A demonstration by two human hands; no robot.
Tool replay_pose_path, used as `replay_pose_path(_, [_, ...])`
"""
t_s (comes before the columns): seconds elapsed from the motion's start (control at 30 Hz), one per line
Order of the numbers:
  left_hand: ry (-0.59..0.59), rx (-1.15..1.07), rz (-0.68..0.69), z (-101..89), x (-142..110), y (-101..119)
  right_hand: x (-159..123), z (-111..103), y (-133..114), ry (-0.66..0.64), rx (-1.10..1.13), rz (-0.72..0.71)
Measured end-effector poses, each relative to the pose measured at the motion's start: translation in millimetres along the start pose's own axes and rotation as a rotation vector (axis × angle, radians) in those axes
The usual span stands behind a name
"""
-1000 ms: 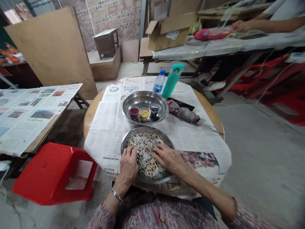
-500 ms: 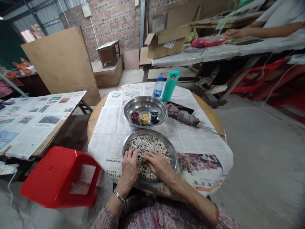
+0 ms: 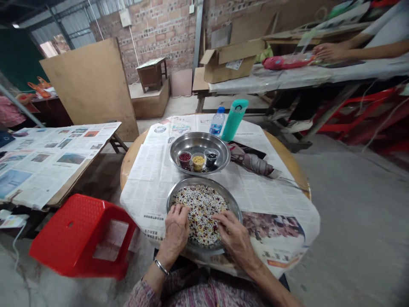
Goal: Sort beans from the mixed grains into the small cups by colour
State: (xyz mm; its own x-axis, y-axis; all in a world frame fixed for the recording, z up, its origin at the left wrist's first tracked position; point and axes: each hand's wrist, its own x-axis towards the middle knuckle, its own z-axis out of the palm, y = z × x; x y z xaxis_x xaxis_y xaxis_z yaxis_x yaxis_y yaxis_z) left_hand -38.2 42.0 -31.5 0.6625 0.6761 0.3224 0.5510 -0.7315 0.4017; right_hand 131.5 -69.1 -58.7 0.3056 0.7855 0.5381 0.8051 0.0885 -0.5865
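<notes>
So, going left to right around the steel plate of mixed grains: a newspaper-covered table sat off to its left, with a red plastic stool closer in. At the plate's near edge, the left hand, metal bangle on the wrist, had its fingers curled together, tips down in the grains, though I couldn't tell if they were clamped on any. The right hand was just beside it, fingers loosely apart on the pile. Looked to me like the step in hand was sifting through the mix, and the next move called for more of the same. Behind the plate sat a steel bowl holding three little cups of red, yellow and black seeds, with a folded umbrella further right.
</notes>
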Motion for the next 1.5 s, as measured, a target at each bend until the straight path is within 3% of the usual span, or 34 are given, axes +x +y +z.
replay_pose_path(0.4, [0.044, -0.062, 0.010, 5.1, -2, -1, -3, 2, 0, 0.096, -0.030, -0.046])
replay_pose_path(0.63, [0.282, -0.315, 0.132, 2.4, -7, -6, 7, -6, -9, 0.048, 0.064, -0.006])
replay_pose_path(0.87, [0.389, -0.399, 0.235, 7.2, -11, -13, 70, -21, -9, 0.021, 0.099, 0.100])
replay_pose_path(1.13, [0.328, -0.362, 0.244, 7.7, -15, -14, 156, -21, 6, 0.008, -0.001, 0.186])
replay_pose_path(1.3, [0.289, -0.381, 0.240, 7.7, -17, -15, 217, -13, 13, -0.304, -0.422, 0.207])
replay_pose_path(1.5, [0.262, -0.387, 0.222, 8.8, -19, -16, 257, 9, 25, -0.541, -0.580, 0.192])
